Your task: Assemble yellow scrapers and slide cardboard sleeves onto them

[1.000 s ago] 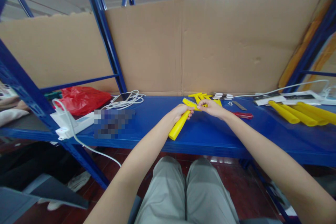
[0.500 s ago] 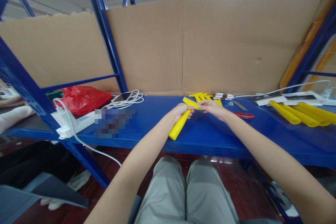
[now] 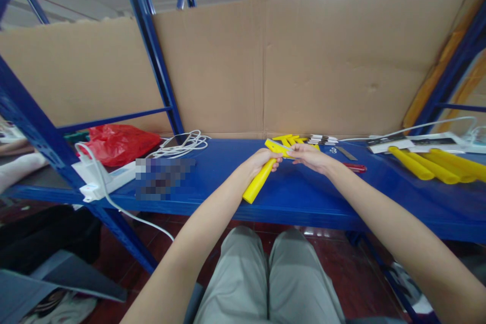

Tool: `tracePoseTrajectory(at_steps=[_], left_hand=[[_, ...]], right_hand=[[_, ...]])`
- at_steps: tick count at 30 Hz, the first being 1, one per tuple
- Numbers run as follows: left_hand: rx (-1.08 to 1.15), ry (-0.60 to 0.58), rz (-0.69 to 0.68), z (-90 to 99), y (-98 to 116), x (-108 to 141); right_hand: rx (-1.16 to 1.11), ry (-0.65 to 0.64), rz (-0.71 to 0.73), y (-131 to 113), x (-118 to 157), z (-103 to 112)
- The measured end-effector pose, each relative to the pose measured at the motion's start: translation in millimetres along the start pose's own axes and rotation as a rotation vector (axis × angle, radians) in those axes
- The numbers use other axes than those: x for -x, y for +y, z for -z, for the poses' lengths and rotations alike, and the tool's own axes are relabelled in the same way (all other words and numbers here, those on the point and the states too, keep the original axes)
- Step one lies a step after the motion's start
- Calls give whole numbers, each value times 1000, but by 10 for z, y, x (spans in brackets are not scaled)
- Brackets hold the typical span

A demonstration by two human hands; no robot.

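Observation:
A yellow T-shaped plastic handle [image 3: 259, 181], like that of a scraper, is held over the front of the blue shelf, its round grip slanting down toward me. My left hand [image 3: 261, 160] is closed around it just below the crosspiece. At the right end of the crosspiece [image 3: 274, 147], my right hand [image 3: 308, 155] has its fingers pinched together. A thin pale edge shows along the crosspiece by those fingers; I cannot make out what it is. Just right of my right hand lies a red-handled tool [image 3: 355, 167], partly covered by the wrist.
Behind my hands lie more yellow T-shaped pieces [image 3: 288, 138], small black-and-white boxes [image 3: 322, 139], small metal parts [image 3: 333, 150] and a flat metal strip [image 3: 346, 154]. Yellow handles [image 3: 442, 168] lie at right. A power strip [image 3: 114, 178], white cable [image 3: 190, 143] and red bag [image 3: 121, 143] occupy the left.
My right hand has shifted slightly right along the crosspiece. The left hand keeps its hold. At lower left, another person's shoes have moved out of their earlier place.

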State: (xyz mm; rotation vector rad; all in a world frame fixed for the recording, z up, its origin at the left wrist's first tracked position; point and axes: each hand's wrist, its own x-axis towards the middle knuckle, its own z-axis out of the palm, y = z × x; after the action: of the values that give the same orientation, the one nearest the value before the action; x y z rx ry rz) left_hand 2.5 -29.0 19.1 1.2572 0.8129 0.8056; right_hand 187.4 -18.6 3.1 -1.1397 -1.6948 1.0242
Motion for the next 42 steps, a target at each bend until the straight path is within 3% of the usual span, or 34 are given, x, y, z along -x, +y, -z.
tracePoseTrajectory(at_steps=[16,35,39,42], left_hand=[[57,8,-23,-8,20,27],[18,25,12,-6,12,17],[-44,71,18,-7,22,25],[-83,162,-3,27,36,20]], right_hand=[[-76,35,-28,-38,23,-31],[49,39,-23,-33,37,-22],[208,16,18,-3,-2,5],[520,124,65,31,-54,153]])
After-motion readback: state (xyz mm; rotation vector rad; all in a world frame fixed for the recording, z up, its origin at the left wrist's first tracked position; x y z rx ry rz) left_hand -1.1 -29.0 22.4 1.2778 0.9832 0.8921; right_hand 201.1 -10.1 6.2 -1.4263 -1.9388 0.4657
